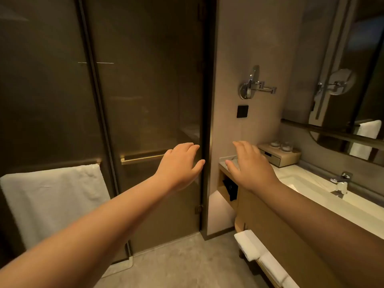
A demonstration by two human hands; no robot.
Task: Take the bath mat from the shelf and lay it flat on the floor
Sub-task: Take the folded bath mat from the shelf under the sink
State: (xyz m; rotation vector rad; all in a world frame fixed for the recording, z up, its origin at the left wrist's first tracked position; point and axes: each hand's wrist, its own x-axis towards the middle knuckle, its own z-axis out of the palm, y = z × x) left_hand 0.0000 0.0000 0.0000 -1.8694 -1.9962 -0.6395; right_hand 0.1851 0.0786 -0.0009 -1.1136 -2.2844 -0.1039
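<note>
Folded white cloths, one of them likely the bath mat (248, 244), lie in a row on a low wooden shelf (268, 274) under the vanity at lower right. My left hand (180, 165) is stretched out in front of the dark glass door, fingers apart, holding nothing. My right hand (250, 165) is raised beside it over the vanity's left end, also spread and empty. Both hands are well above the shelf and touch nothing. My right forearm hides part of the vanity front.
A dark glass shower door (149, 113) with a brass bar (143, 159) faces me. A white towel (52, 198) hangs on the left panel. The vanity counter (324, 202) with sink and tap (340, 180) runs along the right. Grey floor (187, 265) lies below.
</note>
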